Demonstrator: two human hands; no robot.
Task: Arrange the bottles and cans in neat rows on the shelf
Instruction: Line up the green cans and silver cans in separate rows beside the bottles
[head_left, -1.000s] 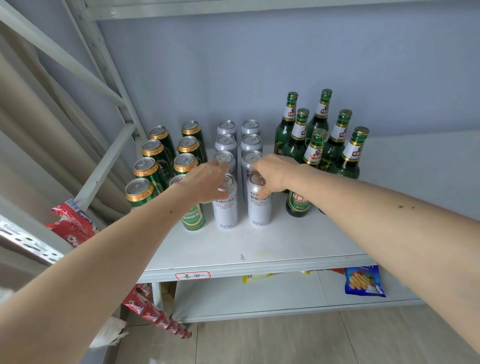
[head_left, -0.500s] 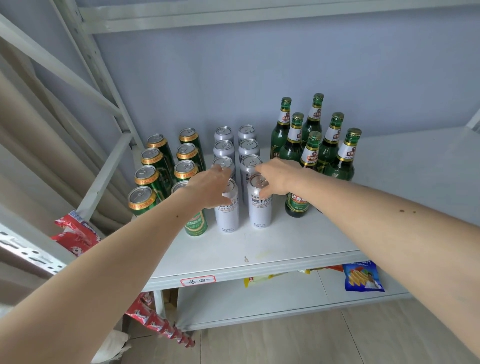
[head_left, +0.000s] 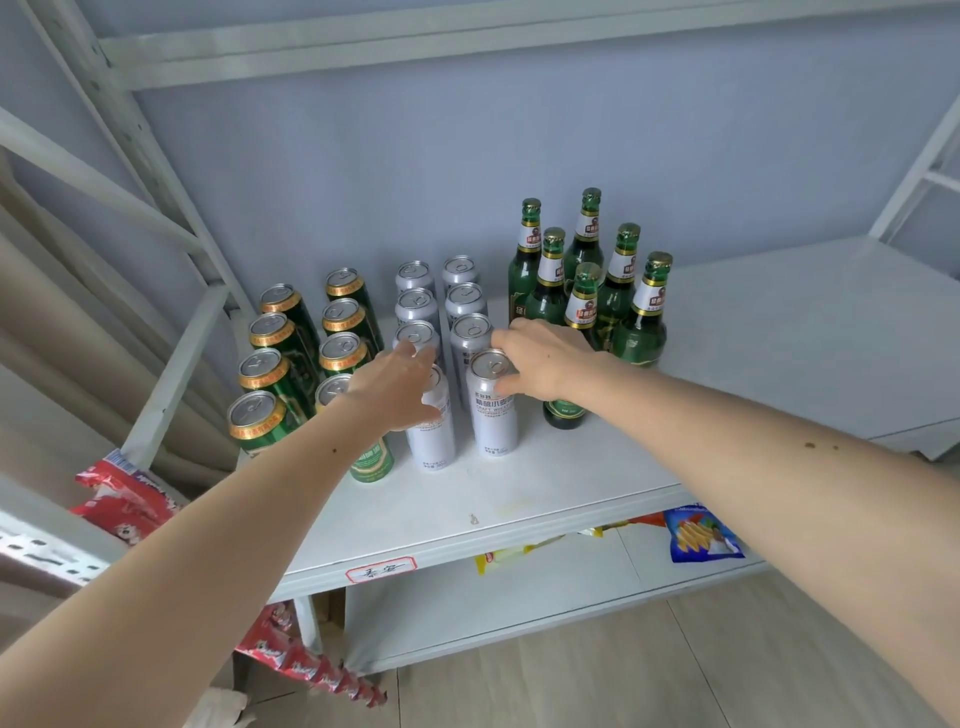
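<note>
White shelf (head_left: 545, 483), front edge tagged with a red-bordered label (head_left: 381, 569); silver cans (head_left: 415, 306) in two files at centre; green cans (head_left: 270, 332) in two files at 9 o'clock of them; green bottles (head_left: 618, 291) clustered at 3 o'clock, upright. Left hand (head_left: 400, 387) laid over the front-left silver can (head_left: 432, 426), fingers fairly straight, palm hiding its top and part of the front green can (head_left: 371, 457); grip not discernible. Right hand (head_left: 545, 358) curled on the rim of the front-right silver can (head_left: 492, 410), thumb at its side; wrist screens the nearest bottle (head_left: 563, 410). Red snack packets (head_left: 124, 499) at 8 o'clock; blue crisp bag (head_left: 701, 535) on the lower shelf at 5 o'clock.
</note>
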